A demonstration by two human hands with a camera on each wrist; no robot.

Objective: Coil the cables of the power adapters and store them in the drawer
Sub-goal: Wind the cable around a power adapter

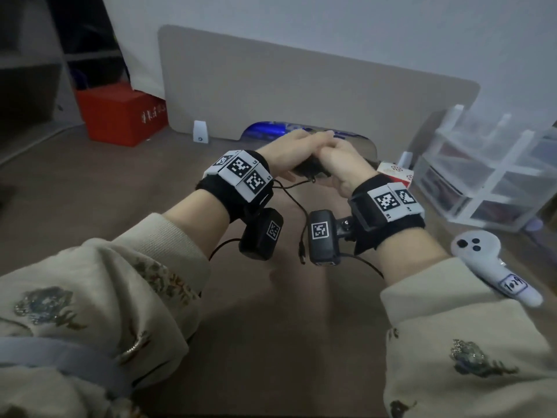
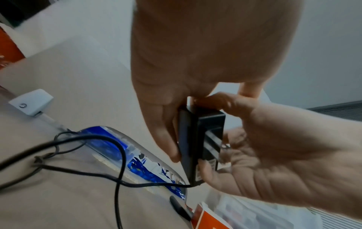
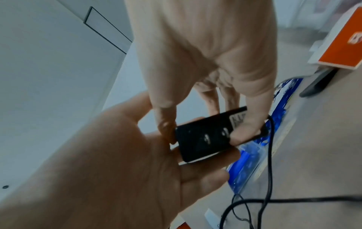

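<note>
Wearing cream embroidered sleeves (image 1: pixel 99 285) nearest the camera, with marker-tagged black wrist bands (image 1: pixel 238 179) just ahead. Lying by the right forearm: a white handheld controller (image 1: pixel 494 267) on the brown desk (image 1: pixel 90 200).

Dangling below the wrists: the thin black cable (image 1: pixel 294 200), loose, not coiled, barrel plug (image 1: pixel 302 256) hanging free between the wrist cameras. Trailing in slack loops over the desk in the left wrist view (image 2: pixel 119 156).

Gripping the black power adapter (image 2: pixel 197 139) with both hands, raised above the desk, at mid-table. Left hand (image 1: pixel 289 149) closing down from above, thumb pressing one long side, fingers curling over the far edge. Right hand (image 1: pixel 340 164) pinching from the opposite side, thumb on the prong face near the label, fingers wrapping behind; in the right wrist view (image 3: pixel 205 137) two metal prongs showing between the thumbs. Cable leaving the adapter's lower corner.

Sitting just past the hands: blue packaging (image 1: pixel 265 131) seen through a cutout in the beige divider panel (image 1: pixel 301 95), a small white clip (image 1: pixel 200 132) at its base. Standing to the right: an orange-and-white box (image 1: pixel 394 173), then a clear plastic drawer unit (image 1: pixel 488 173), well apart from the adapter. Sitting far left: a red box (image 1: pixel 120 113). Behind it all, a white wall (image 1: pixel 361 25).
</note>
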